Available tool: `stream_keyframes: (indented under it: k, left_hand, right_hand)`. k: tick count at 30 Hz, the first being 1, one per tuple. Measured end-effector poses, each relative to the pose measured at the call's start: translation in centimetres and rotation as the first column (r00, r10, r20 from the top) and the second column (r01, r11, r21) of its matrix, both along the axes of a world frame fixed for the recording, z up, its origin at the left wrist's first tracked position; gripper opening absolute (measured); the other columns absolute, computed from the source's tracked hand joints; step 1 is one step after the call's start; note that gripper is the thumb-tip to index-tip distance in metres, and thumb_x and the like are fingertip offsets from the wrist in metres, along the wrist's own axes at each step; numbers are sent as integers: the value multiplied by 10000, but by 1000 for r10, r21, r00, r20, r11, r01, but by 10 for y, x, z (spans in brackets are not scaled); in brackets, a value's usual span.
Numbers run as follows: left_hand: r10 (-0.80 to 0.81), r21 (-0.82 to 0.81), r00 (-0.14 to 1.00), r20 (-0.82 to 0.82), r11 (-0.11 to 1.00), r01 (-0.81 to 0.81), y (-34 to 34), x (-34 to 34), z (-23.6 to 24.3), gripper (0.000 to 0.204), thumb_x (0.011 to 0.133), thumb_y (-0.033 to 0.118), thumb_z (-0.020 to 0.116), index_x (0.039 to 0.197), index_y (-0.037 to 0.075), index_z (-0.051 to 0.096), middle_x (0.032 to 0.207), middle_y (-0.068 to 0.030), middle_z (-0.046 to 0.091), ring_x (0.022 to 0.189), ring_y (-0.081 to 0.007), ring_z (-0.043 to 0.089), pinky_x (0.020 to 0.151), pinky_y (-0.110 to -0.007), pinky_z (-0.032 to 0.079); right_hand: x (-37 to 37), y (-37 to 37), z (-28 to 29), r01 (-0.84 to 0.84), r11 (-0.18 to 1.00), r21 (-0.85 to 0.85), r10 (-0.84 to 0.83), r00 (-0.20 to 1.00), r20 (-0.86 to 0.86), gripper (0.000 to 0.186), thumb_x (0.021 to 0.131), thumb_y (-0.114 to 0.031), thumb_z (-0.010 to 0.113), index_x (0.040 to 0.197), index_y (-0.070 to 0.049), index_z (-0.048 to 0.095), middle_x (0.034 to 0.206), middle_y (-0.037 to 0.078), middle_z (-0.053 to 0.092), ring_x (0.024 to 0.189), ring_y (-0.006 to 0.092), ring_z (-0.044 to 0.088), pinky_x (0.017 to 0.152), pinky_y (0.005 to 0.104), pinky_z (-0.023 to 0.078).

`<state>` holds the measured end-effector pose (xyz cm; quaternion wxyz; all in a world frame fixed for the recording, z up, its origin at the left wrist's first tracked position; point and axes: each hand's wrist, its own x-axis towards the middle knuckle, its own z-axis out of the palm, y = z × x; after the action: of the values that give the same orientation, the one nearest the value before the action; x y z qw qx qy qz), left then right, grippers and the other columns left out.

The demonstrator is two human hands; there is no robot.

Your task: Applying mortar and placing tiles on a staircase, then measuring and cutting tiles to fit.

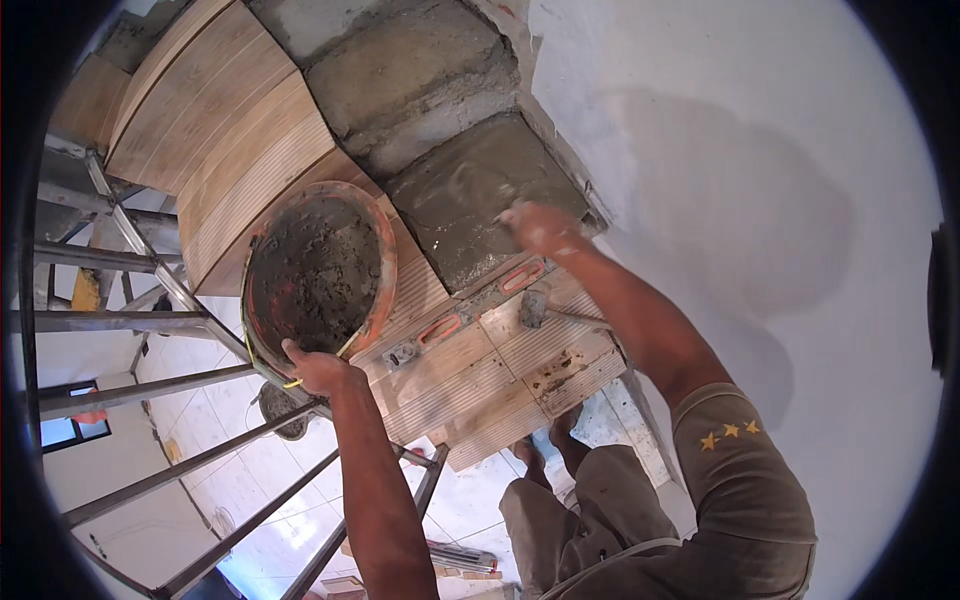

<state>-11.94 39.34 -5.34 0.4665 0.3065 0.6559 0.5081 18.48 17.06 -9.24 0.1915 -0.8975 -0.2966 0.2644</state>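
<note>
Left hand (325, 372) clasps the round orange mortar tub's (387, 262) rim, fingers hidden beneath; blurred right hand (545, 228) is over the smooth wet grey mortar bed (450, 205), its closure and contents indeterminable.

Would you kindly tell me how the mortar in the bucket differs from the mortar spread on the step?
The bucket mortar looks darker, rough and lumpy, whereas the step mortar is smoother, with a wet sheen. The bucket mortar sits in a round, orange-rimmed bucket; the step mortar is spread in a roughly four-sided layer. Both are grey.
</note>
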Motion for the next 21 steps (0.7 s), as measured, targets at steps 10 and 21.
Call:
stream_keyframes:
  k: [10, 21]
  left_hand:
    - [12, 6, 1000, 8, 1000, -12, -4, 4, 3, 716, 969, 415, 618, 1479, -40, 403, 1401, -210, 545, 1171, -338, 585, 1038, -412, 466]
    - [-28, 40, 996, 81, 999, 25, -10, 15, 6, 670, 966, 381, 624, 1463, -23, 427, 1405, -166, 549, 1181, -307, 582, 1044, -395, 461]
  right_hand:
    - [-14, 0, 17, 225, 974, -38, -213, 832, -512, 210, 999, -192, 499, 1049, -46, 641, 1078, 235, 684, 970, 359, 706, 787, 455, 570]
    - [45, -29, 6, -1, 1000, 17, -2, 991, 137, 391, 1014, -372, 493, 1187, -72, 672, 1231, 209, 665, 1079, 406, 663, 933, 512, 497]
